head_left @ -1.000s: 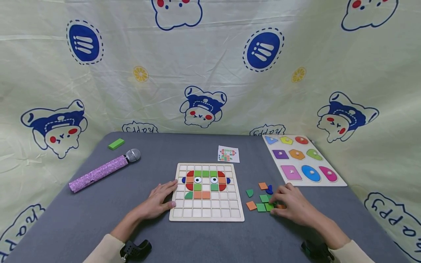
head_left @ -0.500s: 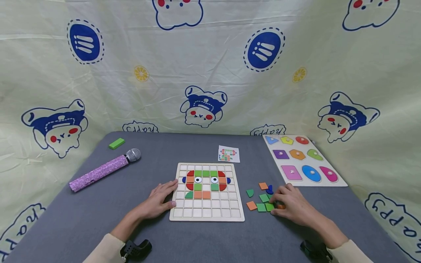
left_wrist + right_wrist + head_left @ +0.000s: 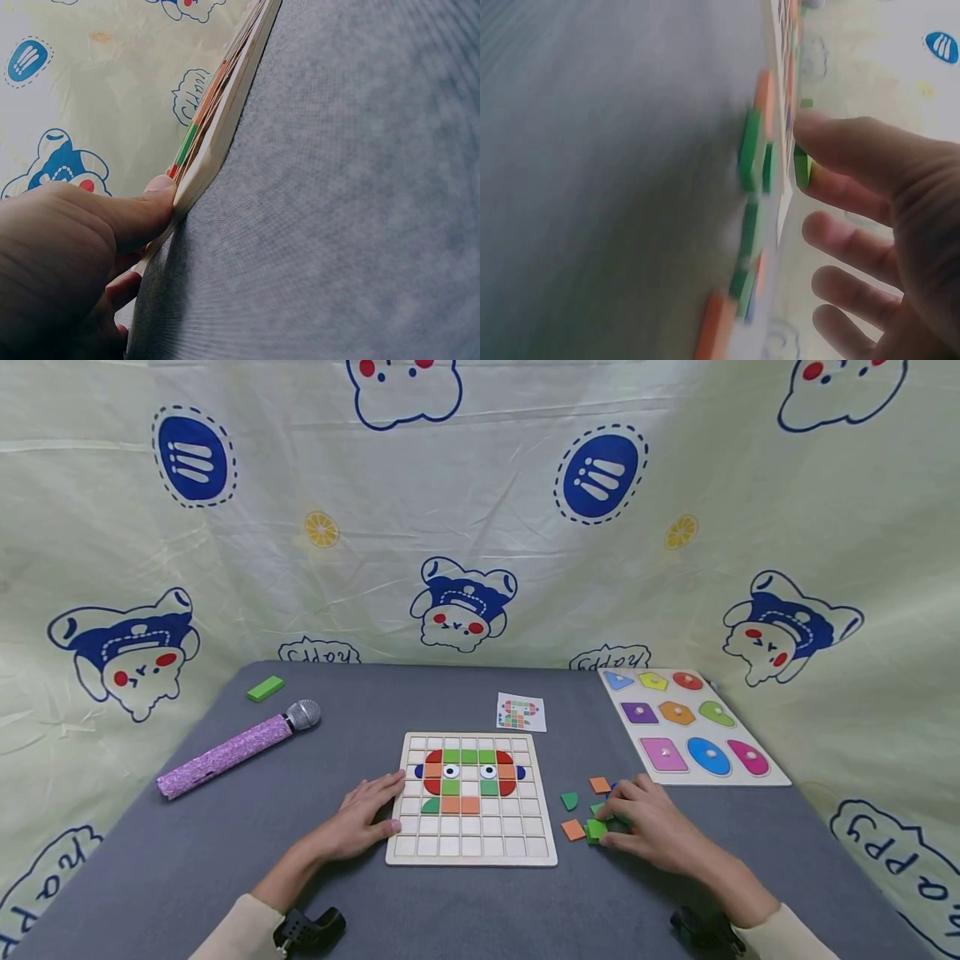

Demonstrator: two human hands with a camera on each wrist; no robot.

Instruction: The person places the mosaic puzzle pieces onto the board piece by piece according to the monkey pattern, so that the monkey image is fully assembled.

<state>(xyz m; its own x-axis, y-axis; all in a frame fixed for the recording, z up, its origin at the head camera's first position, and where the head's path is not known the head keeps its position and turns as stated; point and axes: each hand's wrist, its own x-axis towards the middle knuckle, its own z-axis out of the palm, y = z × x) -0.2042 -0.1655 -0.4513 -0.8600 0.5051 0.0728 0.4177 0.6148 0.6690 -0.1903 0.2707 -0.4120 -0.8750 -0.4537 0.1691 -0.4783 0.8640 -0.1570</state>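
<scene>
While the left hand (image 3: 360,814), fingers extended, touches the left edge of the board (image 3: 470,847), the right hand (image 3: 651,824) pinches a green tile (image 3: 802,169) by the loose tiles (image 3: 573,830) on the worktop (image 3: 465,910); the board lies leftward, between both hands.

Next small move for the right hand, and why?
Probably carry the green tile left and lower it into a bare cell of the grid board. The right hand pinches it above the loose tiles, the board's lower rows have bare cells, and the left hand touches the board's left edge. The card is too small to settle which cell.
</scene>
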